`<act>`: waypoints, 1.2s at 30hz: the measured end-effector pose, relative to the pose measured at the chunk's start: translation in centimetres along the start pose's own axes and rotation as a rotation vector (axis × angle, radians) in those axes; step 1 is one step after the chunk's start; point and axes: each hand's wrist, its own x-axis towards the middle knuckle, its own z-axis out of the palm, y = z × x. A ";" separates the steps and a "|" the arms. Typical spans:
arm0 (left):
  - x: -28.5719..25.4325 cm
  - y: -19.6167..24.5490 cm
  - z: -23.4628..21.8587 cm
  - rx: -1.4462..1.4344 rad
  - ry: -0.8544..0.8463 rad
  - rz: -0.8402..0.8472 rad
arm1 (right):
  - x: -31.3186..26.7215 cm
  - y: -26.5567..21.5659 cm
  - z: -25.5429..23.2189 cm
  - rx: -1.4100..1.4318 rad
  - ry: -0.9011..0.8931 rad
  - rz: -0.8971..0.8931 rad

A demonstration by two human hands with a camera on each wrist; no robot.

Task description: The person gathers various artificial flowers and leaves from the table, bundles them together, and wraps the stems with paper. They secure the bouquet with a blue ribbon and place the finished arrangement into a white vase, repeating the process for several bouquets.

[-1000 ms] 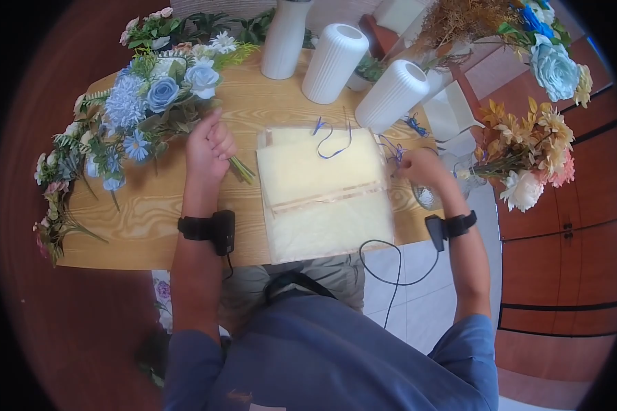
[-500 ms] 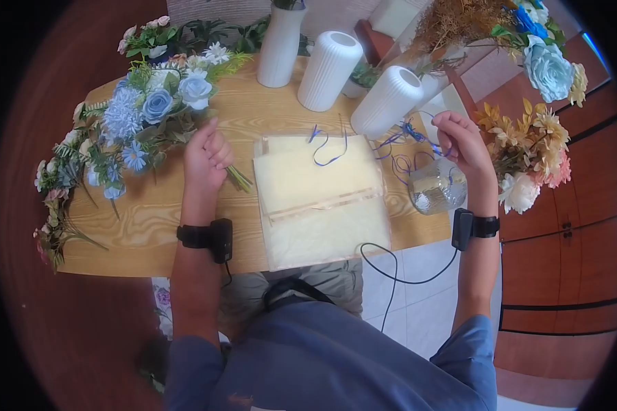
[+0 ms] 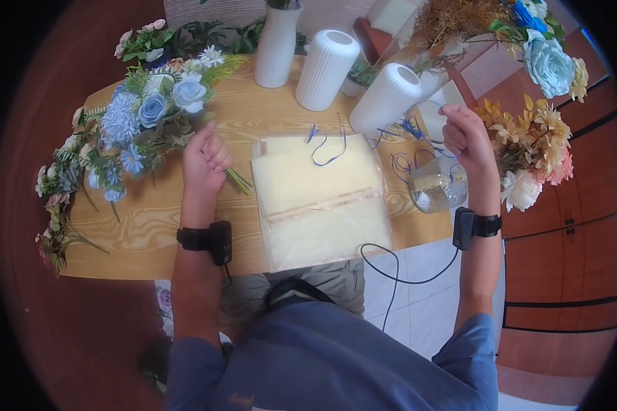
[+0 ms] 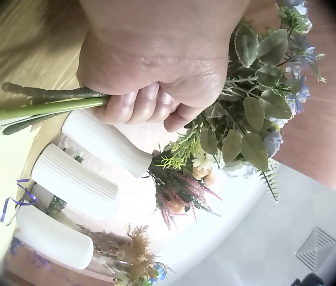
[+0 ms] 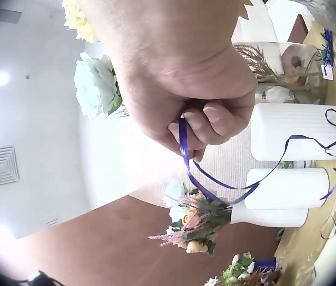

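My left hand grips a bouquet of blue and white flowers by its stems, with blooms leaning to the left. In the left wrist view the green stems stick out of the fist. Raised at the table's right side, my right hand pinches a thin blue ribbon. In the right wrist view the ribbon loops down from the fingers toward the table. Pale yellow wrapping sheets lie flat between the hands, and a short piece of ribbon curls over their top edge.
White vases line the back of the wooden table. A clear glass vase stands below my right hand, with cream and peach flowers beyond. Loose flower stems lie along the left edge. A black cable hangs near my lap.
My right hand has risen from beside the wrapping sheets and moved right, drawing the blue ribbon up with it and uncovering the glass vase. My left hand keeps its hold on the bouquet.
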 end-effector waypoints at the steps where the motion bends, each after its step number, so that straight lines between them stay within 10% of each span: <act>1: 0.0 0.0 0.0 -0.005 0.000 -0.002 | 0.1 0.1 -0.1 0.003 0.022 -0.006; 8: 0.1 0.0 0.1 -0.003 0.003 -0.003 | 0.2 -2.0 0.2 0.430 -0.037 -0.280; 36: -0.9 -0.8 1.7 -0.187 -0.119 -0.089 | 4.6 3.2 15.1 -0.196 -0.193 0.011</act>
